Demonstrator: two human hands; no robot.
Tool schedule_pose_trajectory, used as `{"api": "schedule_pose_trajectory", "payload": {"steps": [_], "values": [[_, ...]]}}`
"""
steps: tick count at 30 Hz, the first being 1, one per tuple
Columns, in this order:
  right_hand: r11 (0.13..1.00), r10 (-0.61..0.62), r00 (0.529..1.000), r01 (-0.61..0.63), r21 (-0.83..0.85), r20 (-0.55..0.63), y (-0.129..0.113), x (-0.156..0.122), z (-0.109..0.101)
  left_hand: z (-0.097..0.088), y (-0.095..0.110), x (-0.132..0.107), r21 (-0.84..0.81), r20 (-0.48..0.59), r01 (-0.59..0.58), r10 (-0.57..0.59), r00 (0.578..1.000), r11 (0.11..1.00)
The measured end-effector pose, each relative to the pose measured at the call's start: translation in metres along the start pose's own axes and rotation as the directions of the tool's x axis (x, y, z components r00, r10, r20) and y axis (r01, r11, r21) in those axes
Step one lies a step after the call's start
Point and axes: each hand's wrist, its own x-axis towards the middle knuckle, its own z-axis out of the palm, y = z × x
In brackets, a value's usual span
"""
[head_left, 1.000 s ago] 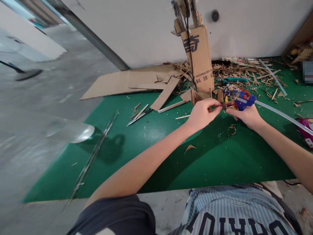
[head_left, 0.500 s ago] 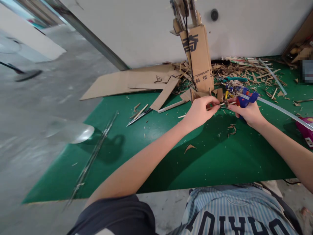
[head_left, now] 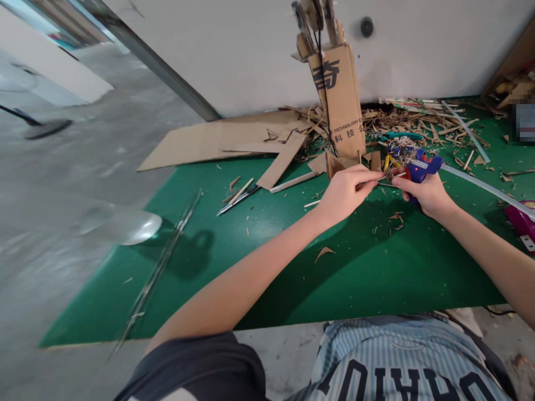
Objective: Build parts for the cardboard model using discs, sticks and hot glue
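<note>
My right hand is wrapped round a blue glue gun, with a long clear glue stick running out of its back. My right thumb and forefinger also reach the end of a thin wooden stick. That stick passes through a small round cardboard piece. From the other side, my left hand pinches the stick close to the cardboard piece; its fingertips partly hide the grip. Just behind stands a tall cardboard model with finger-like parts on top and a black cord down its front.
Cardboard scraps heap along the wall, with teal-handled pliers among them. A large cardboard sheet, scissors and thin rods lie leftward on the green table. A purple power strip sits far right.
My left fingers have slid slightly right, closer to the round cardboard piece, and extended more. My right hand and the glue gun have hardly moved.
</note>
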Motion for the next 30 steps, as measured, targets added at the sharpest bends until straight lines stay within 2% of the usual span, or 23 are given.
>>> {"api": "schedule_pose_trajectory", "payload": {"steps": [23, 26, 30], "values": [[1.000, 0.030, 0.999, -0.030, 0.010, -0.012, 0.0031, 0.0004, 0.0007, 0.0038, -0.0001, -0.0012, 0.027, -0.034, -0.013, 0.013, 0.999, 1.000], [0.999, 0.050, 0.999, -0.050, 0.003, -0.016, 0.0022, -0.0001, 0.0022, 0.0026, 0.0020, -0.0011, 0.021, -0.009, 0.018, -0.018, 1.000, 1.000], [0.999, 0.037, 0.999, -0.038, -0.018, -0.022, 0.0033, 0.0004, 0.0004, -0.0048, 0.0028, 0.0005, 0.000, 0.045, 0.144, -0.144, 0.989, 0.990]]}}
